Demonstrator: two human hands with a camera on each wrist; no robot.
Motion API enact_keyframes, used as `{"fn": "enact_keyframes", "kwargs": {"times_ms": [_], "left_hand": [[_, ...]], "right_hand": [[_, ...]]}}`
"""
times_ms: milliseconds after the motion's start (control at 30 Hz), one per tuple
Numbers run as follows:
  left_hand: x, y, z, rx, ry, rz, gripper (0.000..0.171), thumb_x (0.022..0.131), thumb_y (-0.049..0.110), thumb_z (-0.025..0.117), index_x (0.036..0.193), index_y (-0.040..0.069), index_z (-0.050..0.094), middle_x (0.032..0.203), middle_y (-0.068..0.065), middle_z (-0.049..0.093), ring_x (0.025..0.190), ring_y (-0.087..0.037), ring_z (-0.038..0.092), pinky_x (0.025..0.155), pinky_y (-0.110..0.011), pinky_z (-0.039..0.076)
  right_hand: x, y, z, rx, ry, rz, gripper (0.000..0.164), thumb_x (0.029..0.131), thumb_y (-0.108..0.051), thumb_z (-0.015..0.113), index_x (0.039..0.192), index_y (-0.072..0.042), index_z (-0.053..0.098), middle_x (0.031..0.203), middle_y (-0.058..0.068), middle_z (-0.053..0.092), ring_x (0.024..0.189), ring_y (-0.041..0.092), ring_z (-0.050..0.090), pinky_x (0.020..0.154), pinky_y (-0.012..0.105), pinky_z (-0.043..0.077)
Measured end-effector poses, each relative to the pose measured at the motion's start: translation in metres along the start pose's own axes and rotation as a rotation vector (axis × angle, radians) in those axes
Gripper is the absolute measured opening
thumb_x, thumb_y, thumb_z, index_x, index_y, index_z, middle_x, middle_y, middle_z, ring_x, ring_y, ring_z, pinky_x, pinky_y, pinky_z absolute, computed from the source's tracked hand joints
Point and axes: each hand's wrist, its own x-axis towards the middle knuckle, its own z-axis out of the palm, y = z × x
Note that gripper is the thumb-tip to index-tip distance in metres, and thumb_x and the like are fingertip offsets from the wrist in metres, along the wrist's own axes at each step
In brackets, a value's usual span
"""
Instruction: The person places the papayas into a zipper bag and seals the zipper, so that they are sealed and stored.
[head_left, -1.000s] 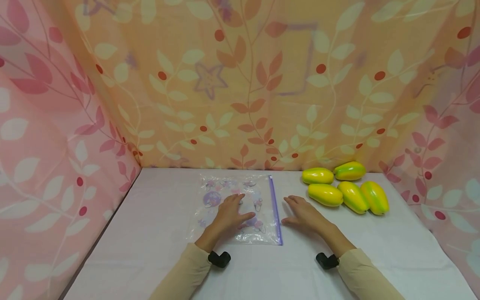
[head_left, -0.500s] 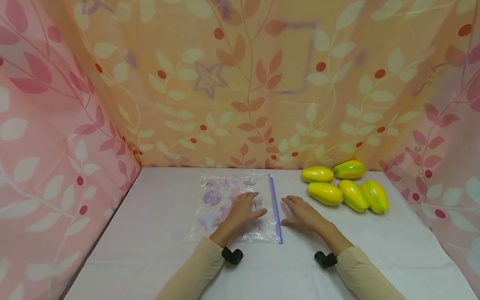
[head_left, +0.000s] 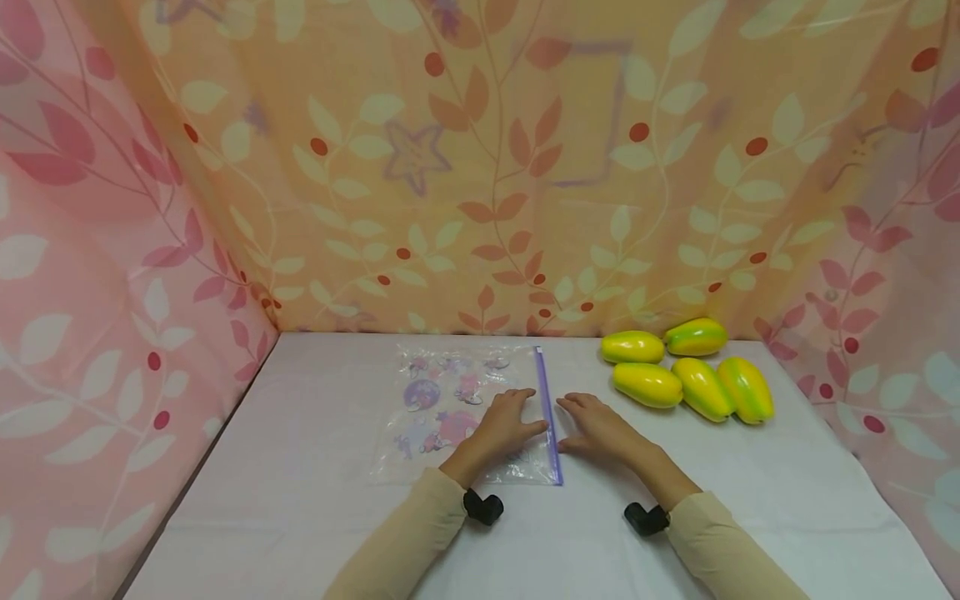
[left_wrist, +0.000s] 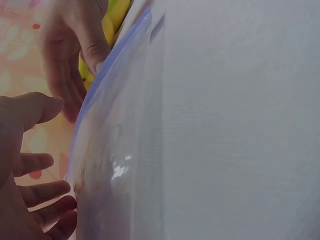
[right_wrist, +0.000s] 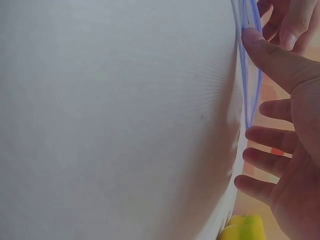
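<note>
A clear zip bag with pink and purple cartoon prints lies flat on the white-covered table, its purple zip edge toward the right. Over the bag's right part is my left hand, fingers spread and thumb pointing at the zip; whether it touches the plastic I cannot tell. My right hand is just right of the zip edge, fingers loosely extended. In the right wrist view the right thumb appears against the purple strip. Neither hand grips anything.
Several yellow-green papayas sit in a group at the back right of the table. Leaf-patterned cloth hangs behind, with pink cloth along the left. Each wrist wears a small black camera.
My left hand has slid rightward across the bag toward the zip edge. The right hand has stayed nearly in place beside it. Bag and papayas have not moved.
</note>
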Motion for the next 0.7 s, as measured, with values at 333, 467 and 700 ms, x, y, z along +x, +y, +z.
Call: {"fn": "enact_keyframes", "kwargs": {"times_ms": [333, 467, 700], "left_hand": [[0.0021, 0.0001, 0.0063, 0.053, 0.003, -0.016, 0.06, 0.086, 0.043, 0.069, 0.137, 0.014, 0.054, 0.137, -0.01, 0.056, 0.126, -0.029, 0.048, 0.104, -0.048, 0.041], [0.0022, 0.0009, 0.0075, 0.075, 0.012, -0.029, 0.062, 0.085, 0.045, 0.07, 0.136, 0.015, 0.055, 0.135, -0.009, 0.057, 0.125, -0.028, 0.048, 0.103, -0.047, 0.041], [0.0009, 0.0053, 0.0065, 0.085, 0.015, -0.047, 0.065, 0.083, 0.048, 0.071, 0.136, 0.015, 0.054, 0.133, -0.009, 0.057, 0.123, -0.027, 0.047, 0.1, -0.046, 0.042]], "right_hand": [[0.0015, -0.0042, -0.0007, 0.026, -0.031, -0.018, 0.074, 0.08, -0.039, 0.078, 0.138, -0.002, 0.051, 0.141, 0.021, 0.051, 0.132, 0.04, 0.046, 0.108, 0.056, 0.038], [0.0045, -0.004, 0.0003, 0.034, -0.042, -0.044, 0.072, 0.08, -0.037, 0.078, 0.137, -0.001, 0.052, 0.141, 0.019, 0.051, 0.132, 0.039, 0.045, 0.109, 0.056, 0.037], [0.0097, -0.0019, 0.0023, -0.006, -0.054, -0.087, 0.071, 0.081, -0.036, 0.077, 0.136, 0.0, 0.053, 0.141, 0.018, 0.051, 0.134, 0.04, 0.043, 0.109, 0.057, 0.035]]}}
